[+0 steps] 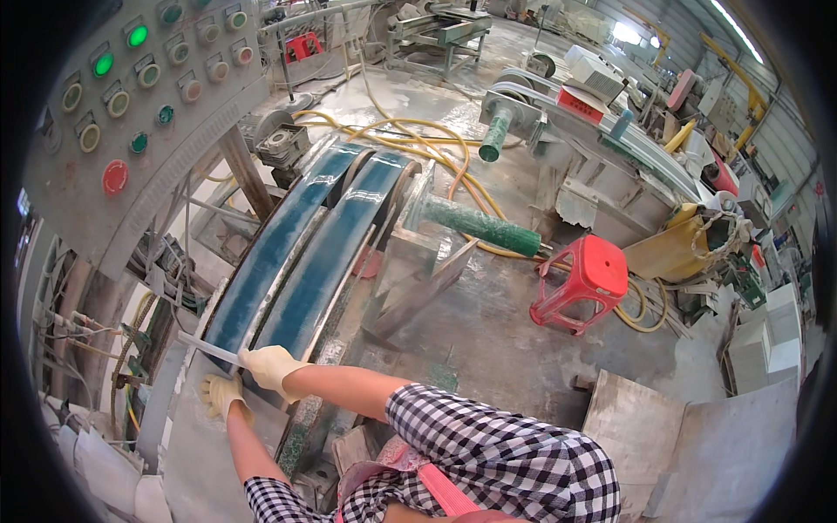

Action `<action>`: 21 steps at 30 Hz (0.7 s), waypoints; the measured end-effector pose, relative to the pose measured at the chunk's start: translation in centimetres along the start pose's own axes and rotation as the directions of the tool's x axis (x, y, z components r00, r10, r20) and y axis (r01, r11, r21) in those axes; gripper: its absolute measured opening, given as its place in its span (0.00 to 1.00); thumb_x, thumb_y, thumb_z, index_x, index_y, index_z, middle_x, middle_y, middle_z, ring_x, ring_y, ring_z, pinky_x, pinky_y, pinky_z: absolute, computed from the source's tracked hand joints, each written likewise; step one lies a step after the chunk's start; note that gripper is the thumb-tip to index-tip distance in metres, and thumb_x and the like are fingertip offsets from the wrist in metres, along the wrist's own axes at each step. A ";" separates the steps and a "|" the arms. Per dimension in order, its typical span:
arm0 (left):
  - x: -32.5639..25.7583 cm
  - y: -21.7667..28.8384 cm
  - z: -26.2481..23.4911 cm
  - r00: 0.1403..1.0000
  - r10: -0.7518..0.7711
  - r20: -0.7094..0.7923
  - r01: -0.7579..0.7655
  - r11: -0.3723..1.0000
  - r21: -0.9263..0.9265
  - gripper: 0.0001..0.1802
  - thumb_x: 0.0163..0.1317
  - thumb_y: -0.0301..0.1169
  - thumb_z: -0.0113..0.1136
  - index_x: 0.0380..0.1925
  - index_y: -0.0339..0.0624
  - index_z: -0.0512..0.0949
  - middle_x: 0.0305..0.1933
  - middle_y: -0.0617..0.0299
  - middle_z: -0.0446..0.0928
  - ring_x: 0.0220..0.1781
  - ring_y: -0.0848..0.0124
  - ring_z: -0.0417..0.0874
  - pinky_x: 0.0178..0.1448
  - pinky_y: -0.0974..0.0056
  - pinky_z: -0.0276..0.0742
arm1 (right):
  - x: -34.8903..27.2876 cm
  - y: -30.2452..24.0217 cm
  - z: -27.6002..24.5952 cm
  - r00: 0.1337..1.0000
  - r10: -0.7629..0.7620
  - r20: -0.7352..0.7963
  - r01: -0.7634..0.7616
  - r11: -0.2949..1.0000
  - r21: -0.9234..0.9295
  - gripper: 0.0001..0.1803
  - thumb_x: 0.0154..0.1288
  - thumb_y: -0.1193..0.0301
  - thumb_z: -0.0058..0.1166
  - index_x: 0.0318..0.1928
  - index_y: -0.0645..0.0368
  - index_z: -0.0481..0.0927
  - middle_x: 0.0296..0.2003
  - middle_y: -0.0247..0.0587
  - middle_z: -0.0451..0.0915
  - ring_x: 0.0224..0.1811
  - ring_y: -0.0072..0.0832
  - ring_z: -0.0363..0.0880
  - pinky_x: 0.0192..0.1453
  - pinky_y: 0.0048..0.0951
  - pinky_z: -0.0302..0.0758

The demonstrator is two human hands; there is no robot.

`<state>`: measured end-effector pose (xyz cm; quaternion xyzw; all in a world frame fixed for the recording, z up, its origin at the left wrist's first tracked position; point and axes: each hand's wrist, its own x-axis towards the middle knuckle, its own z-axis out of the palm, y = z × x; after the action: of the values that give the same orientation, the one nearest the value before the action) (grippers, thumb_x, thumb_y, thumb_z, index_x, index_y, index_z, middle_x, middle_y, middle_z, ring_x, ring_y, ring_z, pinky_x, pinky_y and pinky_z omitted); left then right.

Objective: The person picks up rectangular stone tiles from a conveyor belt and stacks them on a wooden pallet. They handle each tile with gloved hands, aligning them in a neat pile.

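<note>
Now, head view: the right hand (268, 366), gloved, is closed around a thin pale strip (209, 349), which sits at about seven o'clock, laid across the near end of the twin blue-green belts (305, 253). The left hand (220, 394), also gloved, lies just below on a grey slab (205, 453), fingers curled; whether it grips anything I cannot tell. It looks braced there to steady the strip. The control panel (131, 96), with its green and red buttons, is up at ten o'clock. A red stool (586, 279) stands at three o'clock, yellow hoses (418, 144) snaking at twelve.
</note>
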<state>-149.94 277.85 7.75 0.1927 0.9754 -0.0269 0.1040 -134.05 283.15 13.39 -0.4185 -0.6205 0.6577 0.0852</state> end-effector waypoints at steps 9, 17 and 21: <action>6.6 -7.4 0.2 0.908 0.359 -0.215 -0.409 0.872 -0.271 0.22 0.58 0.26 0.46 0.52 0.30 0.74 0.50 0.37 0.79 0.50 0.48 0.82 0.57 0.51 0.76 | 1.5 -0.4 -1.1 0.951 -0.201 0.234 0.308 0.645 -0.700 0.20 0.74 0.60 0.37 0.58 0.54 0.75 0.50 0.48 0.80 0.52 0.44 0.80 0.53 0.41 0.76; 4.3 -5.4 1.6 0.957 0.277 0.083 0.079 0.026 -0.997 0.18 0.63 0.26 0.50 0.52 0.31 0.72 0.48 0.51 0.76 0.49 0.60 0.80 0.54 0.59 0.78 | 3.6 1.7 -1.0 0.831 -0.519 0.202 0.512 0.568 -0.644 0.28 0.64 0.45 0.52 0.42 0.60 0.76 0.22 0.51 0.79 0.30 0.51 0.82 0.37 0.45 0.79; 3.6 -4.8 2.3 0.934 0.355 0.039 0.085 -0.116 -0.990 0.22 0.69 0.36 0.52 0.56 0.29 0.71 0.52 0.47 0.76 0.55 0.60 0.78 0.59 0.59 0.76 | 2.0 0.8 -2.1 0.823 -0.523 0.221 0.509 0.508 -0.695 0.25 0.67 0.48 0.49 0.42 0.60 0.76 0.24 0.51 0.79 0.30 0.50 0.82 0.36 0.45 0.79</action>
<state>-154.56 274.48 4.85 0.1457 0.6163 0.6862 0.3580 -133.67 285.80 12.05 -0.2185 -0.9236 0.2957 0.1083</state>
